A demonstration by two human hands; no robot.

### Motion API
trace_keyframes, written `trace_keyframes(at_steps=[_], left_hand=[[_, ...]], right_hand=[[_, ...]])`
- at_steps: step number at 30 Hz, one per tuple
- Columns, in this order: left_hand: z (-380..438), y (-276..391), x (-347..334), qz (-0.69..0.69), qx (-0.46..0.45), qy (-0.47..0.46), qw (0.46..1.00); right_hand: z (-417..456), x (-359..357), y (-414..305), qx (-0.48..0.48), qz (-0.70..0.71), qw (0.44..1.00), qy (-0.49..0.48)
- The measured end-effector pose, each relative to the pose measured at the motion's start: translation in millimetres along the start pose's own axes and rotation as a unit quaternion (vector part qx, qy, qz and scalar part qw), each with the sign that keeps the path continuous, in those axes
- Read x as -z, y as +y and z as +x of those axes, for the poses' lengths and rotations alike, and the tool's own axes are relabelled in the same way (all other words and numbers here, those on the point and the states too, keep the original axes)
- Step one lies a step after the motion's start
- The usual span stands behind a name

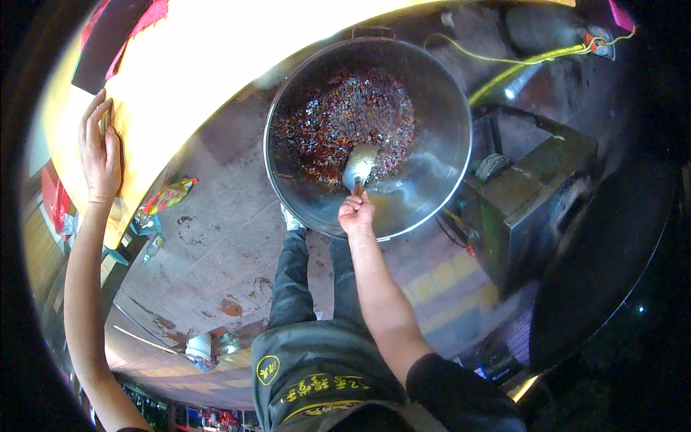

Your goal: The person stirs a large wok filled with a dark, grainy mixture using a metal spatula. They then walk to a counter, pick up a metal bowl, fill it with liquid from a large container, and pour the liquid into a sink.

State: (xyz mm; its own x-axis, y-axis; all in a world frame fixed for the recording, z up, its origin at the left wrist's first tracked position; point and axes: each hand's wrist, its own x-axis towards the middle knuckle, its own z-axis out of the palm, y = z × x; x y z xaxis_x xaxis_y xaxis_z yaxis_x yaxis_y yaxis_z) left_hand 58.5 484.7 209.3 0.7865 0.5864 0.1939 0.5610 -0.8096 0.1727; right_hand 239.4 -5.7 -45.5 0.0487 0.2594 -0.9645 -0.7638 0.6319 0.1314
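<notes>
My right hand [356,211] grips the brown handle of a wide metal scoop or spatula [360,162]. The blade rests against a dark red-brown, glistening, coarse mixture [351,121] inside a large round metal pot [440,178]. What the mixture is made of cannot be told for sure. My left hand [100,151] lies at the brightly lit yellow tabletop [178,97], its fingertips close to a long dark object [110,48]. Something small and narrow shows beside the left fingers, but whether they hold it is unclear.
Right of the pot stands a boxy dark metal unit [518,178]. A yellow hose [518,67] runs behind it. On the floor at left are a clear bottle [154,247] and a colourful packet [171,195]. A white container [198,346] sits lower down.
</notes>
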Motion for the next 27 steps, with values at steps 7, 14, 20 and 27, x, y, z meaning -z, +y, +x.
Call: trace_keyframes(at_steps=[7,14,20,27], left_hand=[[0,5,6,-0.014,-0.009,0.022,1.000],[3,2,-6,-0.022,-0.023,0.050,0.998],[-4,-3,4,-0.008,-0.030,0.040,0.999],[-10,-9,5,-0.015,-0.023,0.041,0.999]], right_hand=[[-42,-51,-56,0.146,-0.679,0.713,0.093],[51,-136,-104,0.352,-0.749,0.561,0.021],[92,-178,-6,0.268,-0.741,0.616,-0.010],[14,-93,46,0.261,-0.954,0.146,-0.020]])
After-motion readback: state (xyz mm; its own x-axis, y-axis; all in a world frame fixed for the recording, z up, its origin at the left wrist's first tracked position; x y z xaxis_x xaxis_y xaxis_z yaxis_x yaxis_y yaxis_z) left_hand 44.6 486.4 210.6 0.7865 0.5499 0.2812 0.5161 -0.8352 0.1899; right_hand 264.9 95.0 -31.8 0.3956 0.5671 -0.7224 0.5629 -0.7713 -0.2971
